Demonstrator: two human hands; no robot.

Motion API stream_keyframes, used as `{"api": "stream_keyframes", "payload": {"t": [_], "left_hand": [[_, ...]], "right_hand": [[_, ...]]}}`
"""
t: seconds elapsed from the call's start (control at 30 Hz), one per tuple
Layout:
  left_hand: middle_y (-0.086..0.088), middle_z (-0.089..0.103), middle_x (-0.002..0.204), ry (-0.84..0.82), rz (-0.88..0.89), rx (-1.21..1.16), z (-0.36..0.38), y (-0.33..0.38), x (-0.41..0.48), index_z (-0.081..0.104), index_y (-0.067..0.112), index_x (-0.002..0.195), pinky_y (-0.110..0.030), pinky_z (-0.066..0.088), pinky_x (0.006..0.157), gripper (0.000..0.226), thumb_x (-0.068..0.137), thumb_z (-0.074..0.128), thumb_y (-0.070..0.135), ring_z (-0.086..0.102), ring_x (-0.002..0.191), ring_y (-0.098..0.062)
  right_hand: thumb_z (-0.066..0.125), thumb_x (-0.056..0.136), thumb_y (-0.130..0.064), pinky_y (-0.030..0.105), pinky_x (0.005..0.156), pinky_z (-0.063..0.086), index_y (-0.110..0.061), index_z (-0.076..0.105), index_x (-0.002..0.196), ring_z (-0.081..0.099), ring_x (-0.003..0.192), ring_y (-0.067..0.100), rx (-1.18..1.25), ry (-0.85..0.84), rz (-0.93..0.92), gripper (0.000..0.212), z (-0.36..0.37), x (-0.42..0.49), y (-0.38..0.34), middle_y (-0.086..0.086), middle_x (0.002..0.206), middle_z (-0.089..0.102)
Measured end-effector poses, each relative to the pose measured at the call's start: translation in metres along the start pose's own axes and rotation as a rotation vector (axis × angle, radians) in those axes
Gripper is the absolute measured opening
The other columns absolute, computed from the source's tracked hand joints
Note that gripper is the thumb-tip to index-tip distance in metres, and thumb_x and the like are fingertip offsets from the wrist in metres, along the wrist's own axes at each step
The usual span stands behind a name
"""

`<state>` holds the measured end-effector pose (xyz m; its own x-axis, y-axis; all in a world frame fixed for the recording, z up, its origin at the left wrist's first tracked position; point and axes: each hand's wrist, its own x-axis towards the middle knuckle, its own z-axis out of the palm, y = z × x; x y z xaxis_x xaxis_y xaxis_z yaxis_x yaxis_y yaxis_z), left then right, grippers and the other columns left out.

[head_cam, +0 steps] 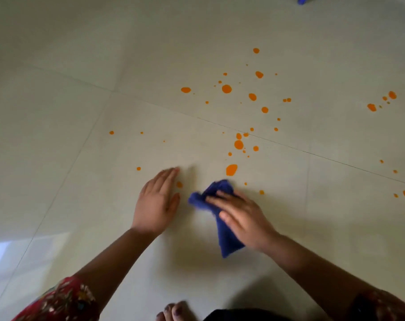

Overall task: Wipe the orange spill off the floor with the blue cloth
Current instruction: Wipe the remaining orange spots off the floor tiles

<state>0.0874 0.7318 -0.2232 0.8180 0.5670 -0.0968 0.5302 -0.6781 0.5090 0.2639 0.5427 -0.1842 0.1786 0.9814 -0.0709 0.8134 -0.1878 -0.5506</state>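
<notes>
Presently, my right grip (pixel 240 218) lies flat on the blue cloth (pixel 228 239), fingers straight and slightly apart, pressing it onto the floor (pixel 92 135). The cloth is bunched, and its tail trails toward 6 o'clock. My left grip (pixel 155 205) rests palm-down on the floor at 9 o'clock of the cloth, fingers straight and together. The orange spill (pixel 231 169) lies as scattered drops from 12 to 3 o'clock of the cloth, with the nearest large drop just beyond it at 12 o'clock.
</notes>
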Motion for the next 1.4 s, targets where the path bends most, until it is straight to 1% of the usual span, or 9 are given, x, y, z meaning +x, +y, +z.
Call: {"api": "stream_keyframes", "payload": {"t": [0.1,0.23,0.43,0.67,0.87,1.0,1.1,1.23,1.4], "left_hand": [[-0.003,0.034,0.155,0.09,-0.108,0.037,-0.003,-0.034,-0.01,0.029,0.018,0.151,-0.039,0.027,0.115,0.062,0.092,0.042,0.034,0.029,0.144,-0.023],[0.003,0.021,0.16,0.192,-0.252,0.075,-0.015,-0.056,-0.018,0.02,0.024,0.153,-0.038,0.013,0.12,0.061,0.096,0.038,0.034,0.014,0.148,-0.015],[0.008,0.009,0.162,0.279,-0.455,0.082,-0.017,-0.072,-0.016,0.013,0.026,0.155,-0.039,0.006,0.121,0.062,0.096,0.032,0.031,0.003,0.149,-0.012],[0.003,0.016,0.161,0.379,-0.486,0.015,-0.014,-0.073,-0.014,0.019,0.021,0.154,-0.038,0.011,0.121,0.06,0.095,0.033,0.02,0.009,0.149,-0.012],[0.004,0.017,0.161,0.506,-0.598,-0.036,-0.011,-0.076,-0.016,0.021,0.018,0.153,-0.036,0.009,0.121,0.059,0.095,0.032,0.018,0.01,0.149,-0.011],[0.001,0.022,0.16,0.546,-0.626,-0.052,-0.011,-0.08,-0.017,0.026,0.016,0.152,-0.038,0.012,0.12,0.059,0.092,0.031,0.015,0.016,0.148,-0.013],[-0.002,0.03,0.157,0.578,-0.614,-0.113,-0.011,-0.081,-0.017,0.032,0.014,0.149,-0.039,0.015,0.119,0.06,0.091,0.024,0.022,0.023,0.146,-0.017],[0.002,0.026,0.159,0.515,-0.635,-0.048,-0.013,-0.079,-0.015,0.026,0.018,0.152,-0.036,0.013,0.12,0.058,0.095,0.024,0.028,0.017,0.147,-0.012],[0.008,0.014,0.161,0.41,-0.654,0.071,-0.008,-0.082,-0.013,0.019,0.026,0.154,-0.037,0.008,0.121,0.057,0.098,0.027,0.032,0.005,0.149,-0.009]], "right_hand": [[0.025,0.103,-0.046,0.051,0.116,0.013,-0.04,0.025,0.15,0.011,0.15,0.017,-0.343,-0.286,-0.218,0.048,0.04,-0.004,0.006,-0.014,0.16,0.021],[0.031,0.099,-0.056,0.06,0.116,0.012,-0.042,0.015,0.152,0.008,0.15,0.031,-0.507,-0.258,-0.286,0.057,0.058,0.025,0.0,-0.009,0.162,0.011],[0.034,0.099,-0.043,0.051,0.114,0.027,-0.029,0.025,0.153,0.014,0.149,0.027,-0.5,-0.052,-0.054,0.056,0.062,0.045,0.004,-0.003,0.161,0.018],[0.032,0.1,-0.043,0.043,0.118,0.015,-0.029,0.025,0.152,0.017,0.149,0.021,-0.464,-0.209,-0.424,0.054,0.084,0.092,-0.024,-0.005,0.16,0.021],[0.03,0.098,-0.041,0.047,0.117,0.019,-0.027,0.031,0.15,0.025,0.146,0.026,-0.473,0.056,0.036,0.054,0.076,0.131,-0.013,-0.004,0.159,0.025],[0.034,0.098,-0.045,0.046,0.119,0.014,-0.031,0.027,0.151,0.016,0.149,0.023,-0.457,-0.122,-0.39,0.055,0.102,0.117,-0.049,-0.007,0.161,0.02],[0.031,0.097,-0.046,0.048,0.118,0.018,-0.031,0.035,0.148,0.022,0.147,0.023,-0.459,-0.129,-0.469,0.053,0.109,0.193,-0.064,-0.007,0.159,0.026],[0.026,0.095,-0.049,0.05,0.116,0.02,-0.032,0.038,0.147,0.03,0.144,0.024,-0.527,-0.056,-0.283,0.056,0.101,0.258,-0.056,-0.007,0.156,0.032],[0.025,0.099,-0.045,0.049,0.118,0.02,-0.029,0.03,0.151,0.023,0.147,0.024,-0.467,0.103,0.007,0.055,0.096,0.204,-0.041,-0.006,0.159,0.027]]}}
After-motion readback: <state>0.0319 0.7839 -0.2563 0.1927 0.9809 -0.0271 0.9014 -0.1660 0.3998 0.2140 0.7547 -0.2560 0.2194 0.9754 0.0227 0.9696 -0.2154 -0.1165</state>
